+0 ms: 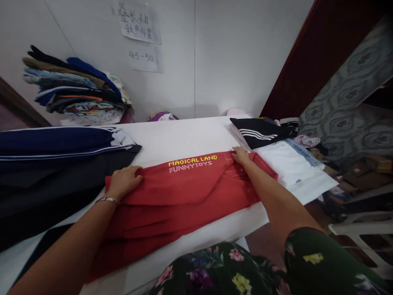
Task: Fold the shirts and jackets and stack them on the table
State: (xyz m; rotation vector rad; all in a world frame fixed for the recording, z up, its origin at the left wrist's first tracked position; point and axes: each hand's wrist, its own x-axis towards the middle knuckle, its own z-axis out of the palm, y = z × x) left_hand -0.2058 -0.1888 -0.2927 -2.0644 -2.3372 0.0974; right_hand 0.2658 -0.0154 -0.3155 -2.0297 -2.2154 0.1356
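Note:
A red garment (166, 192) lies lengthwise across the white table in front of me, with "MAGICAL LAND FUNNYTOYS" printed near its upper edge. Seams and stitching show at its right end, and a few long creases run along the lower part. My left hand (125, 180), a bracelet at the wrist, rests on its upper left corner with thumb and fingers apart. At the upper edge towards the right, my right hand (241, 155) lies on the cloth, its fingers stretched out to the left. Both palms face down and are hidden.
Dark blue and black clothes (61, 164) lie to the left. Behind them stands a tall stack of folded clothes (80, 90). On the right are a black striped garment (260, 132) and a white garment (284, 162). A white plastic chair (362, 231) stands beyond the table (181, 133).

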